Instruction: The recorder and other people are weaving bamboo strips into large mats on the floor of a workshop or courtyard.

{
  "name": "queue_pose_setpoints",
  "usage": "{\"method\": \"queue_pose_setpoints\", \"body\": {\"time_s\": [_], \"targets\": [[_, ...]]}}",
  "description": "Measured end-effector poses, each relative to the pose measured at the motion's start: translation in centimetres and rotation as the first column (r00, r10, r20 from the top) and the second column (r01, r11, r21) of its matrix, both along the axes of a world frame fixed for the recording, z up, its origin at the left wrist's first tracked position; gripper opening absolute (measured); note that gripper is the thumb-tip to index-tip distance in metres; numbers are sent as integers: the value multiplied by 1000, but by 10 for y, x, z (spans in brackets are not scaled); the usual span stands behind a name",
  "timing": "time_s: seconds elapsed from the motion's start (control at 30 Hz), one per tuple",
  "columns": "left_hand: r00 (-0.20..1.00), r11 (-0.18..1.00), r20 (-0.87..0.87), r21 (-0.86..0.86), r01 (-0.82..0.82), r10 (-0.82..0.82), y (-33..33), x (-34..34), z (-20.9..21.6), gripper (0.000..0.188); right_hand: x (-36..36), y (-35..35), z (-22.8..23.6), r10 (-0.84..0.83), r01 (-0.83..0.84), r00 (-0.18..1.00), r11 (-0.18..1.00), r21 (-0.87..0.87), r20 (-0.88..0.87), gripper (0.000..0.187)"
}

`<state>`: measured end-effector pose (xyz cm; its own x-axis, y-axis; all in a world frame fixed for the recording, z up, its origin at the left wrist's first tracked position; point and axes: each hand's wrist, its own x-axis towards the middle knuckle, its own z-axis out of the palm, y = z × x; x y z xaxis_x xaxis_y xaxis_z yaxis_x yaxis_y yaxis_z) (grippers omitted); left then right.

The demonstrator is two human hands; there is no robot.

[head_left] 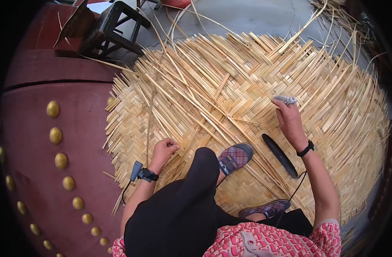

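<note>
A large mat woven from pale split reeds [247, 188] spreads under me, with loose reed strips [196, 100] lying across it. Near its left side, my left hand [165, 153] is closed, fingers curled in and thumb against them; whatever they may hold is hidden. My right hand [289, 124] hovers over or rests on the weave further right, fingers bent together; one finger is wrapped in grey cloth [286, 100]. I cannot make out a strip in its grip. Below that hand lies a long, dark, narrow tool [279, 155] with rounded ends, on the mat.
My shoes [235, 157] press on the mat. A dark wooden stool [114, 32] stands at the far left. Beside the mat is a dark red panel [28, 128] with gold studs [55, 135]. More loose reeds [343, 25] lie at the far right.
</note>
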<state>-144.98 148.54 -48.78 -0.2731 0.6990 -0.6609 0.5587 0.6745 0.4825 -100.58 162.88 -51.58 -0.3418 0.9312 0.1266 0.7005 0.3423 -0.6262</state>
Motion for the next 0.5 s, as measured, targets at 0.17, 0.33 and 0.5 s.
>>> {"method": "queue_pose_setpoints", "body": {"time_s": [0.17, 0.33, 0.5], "targets": [[851, 903, -441, 177, 392, -283, -72, 23, -35, 21, 9, -67, 6, 207, -235, 966, 954, -186, -157, 25], [943, 950, 144, 41, -310, 301, -100, 1, -16, 26, 30, -91, 33, 190, -221, 974, 920, -323, -123, 26], [889, 890, 76, -105, -443, 451, -133, 7, 67, 31, 67, -110, 36, -23, -1, 994, 975, -223, -107, 23]]}}
